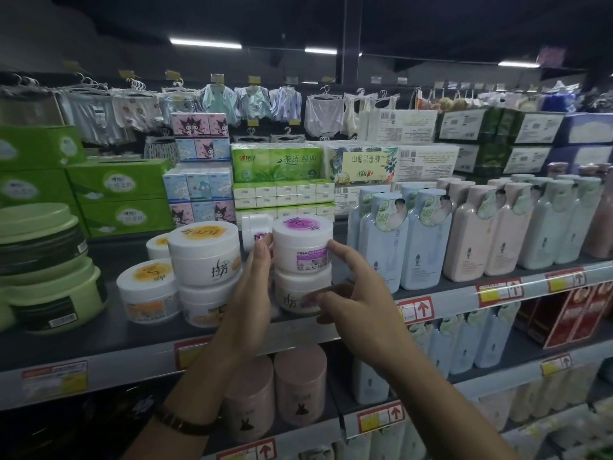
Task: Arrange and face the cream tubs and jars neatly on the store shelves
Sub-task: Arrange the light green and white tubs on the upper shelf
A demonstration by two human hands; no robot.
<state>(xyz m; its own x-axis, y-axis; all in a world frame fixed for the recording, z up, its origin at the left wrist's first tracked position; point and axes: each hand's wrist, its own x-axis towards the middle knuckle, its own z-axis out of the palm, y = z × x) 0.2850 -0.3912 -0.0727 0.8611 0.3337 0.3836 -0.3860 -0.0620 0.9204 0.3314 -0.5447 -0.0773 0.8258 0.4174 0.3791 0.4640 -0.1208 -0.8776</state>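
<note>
Two white cream tubs stand stacked mid-shelf: the upper tub [302,242] has a purple lid label, and the lower tub [297,292] shows its logo to the front. My left hand [252,287] presses straight fingers against the stack's left side. My right hand [353,295] touches the right side, with the index finger on the upper tub and other fingertips on the lower one. To the left, orange-labelled tubs stand as a stack of two [205,252], a single tub in front [149,293] and one behind [158,245]. A small white jar [254,227] stands behind the purple stack.
Large green tubs [49,267] are stacked at the far left. Pale blue and pink bottles [428,237] fill the shelf on the right. Tissue packs [282,180] stand behind. Price tags line the shelf's front edge [132,360]. Pink jars [298,383] stand on the shelf below.
</note>
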